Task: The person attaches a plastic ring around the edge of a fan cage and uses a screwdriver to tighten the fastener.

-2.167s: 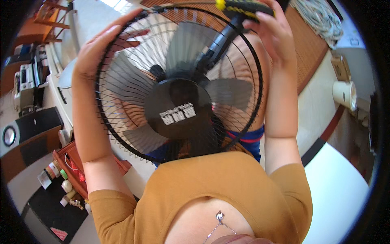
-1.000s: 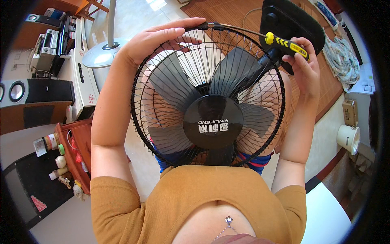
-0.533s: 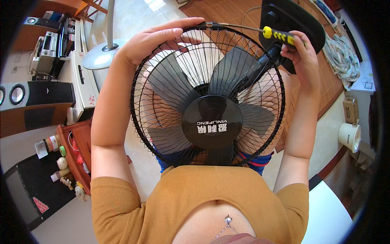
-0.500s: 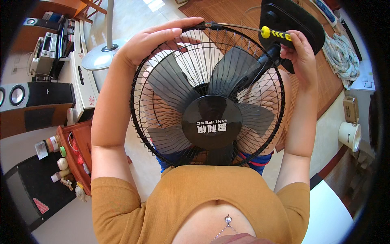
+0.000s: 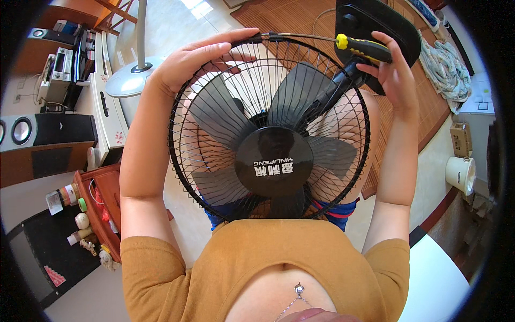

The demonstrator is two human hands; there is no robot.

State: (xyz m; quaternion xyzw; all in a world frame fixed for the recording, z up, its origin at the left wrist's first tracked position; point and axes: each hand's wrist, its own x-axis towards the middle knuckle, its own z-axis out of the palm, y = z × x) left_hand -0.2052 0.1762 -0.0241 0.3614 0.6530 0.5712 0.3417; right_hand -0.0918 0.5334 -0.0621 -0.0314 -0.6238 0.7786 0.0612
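Observation:
A black fan (image 5: 201, 204) leans across my lap, its wire guard facing up. Grey translucent blades (image 5: 291, 94) and a round black centre cap (image 5: 273, 147) show through the wires. My left hand (image 5: 188, 59) is closed over the guard's upper left rim, the index finger stretched along it. In my right hand (image 5: 394, 75) is a screwdriver (image 5: 367, 49) with a yellow and black handle, held between thumb and fingers. Its long shaft points left along the rim, the tip ending close to my left fingertips. Whether the tip sits in a screw is too small to tell.
Beyond my right hand is the fan's black base (image 5: 375, 21), joined by a dark neck. A lamp stand (image 5: 131, 80), a white cabinet (image 5: 110, 121) and speakers (image 5: 64, 129) are on the left. Bundled cloth (image 5: 445, 70) and a white bucket (image 5: 460, 174) lie right.
The screwdriver handle has turned, and its yellow arrow marks no longer show. My right fingers have shifted their grip on it. The fan and both hands sit slightly further left.

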